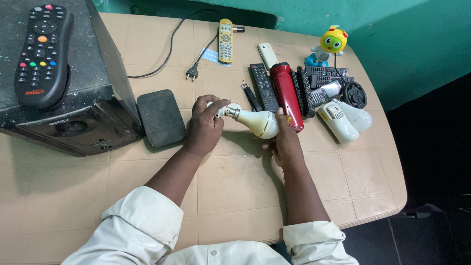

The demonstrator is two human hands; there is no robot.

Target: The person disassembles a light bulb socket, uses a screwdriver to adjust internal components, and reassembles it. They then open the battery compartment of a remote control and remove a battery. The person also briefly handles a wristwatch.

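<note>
A white light bulb point(259, 121) with a metal base lies sideways between my two hands, just above the beige table point(235, 181). My left hand point(203, 126) pinches the metal base end with thumb and fingers. My right hand point(283, 142) cups the round white end from below and behind. Both forearms reach in from white rolled sleeves at the bottom of the view.
A black speaker box point(73, 108) with a black remote point(41, 54) on top stands at left, a dark pad point(160, 118) beside it. Behind the hands lie a red torch point(287, 95), several remotes, a plug cable point(191, 73), white bulbs point(343, 120) and a yellow toy point(327, 46).
</note>
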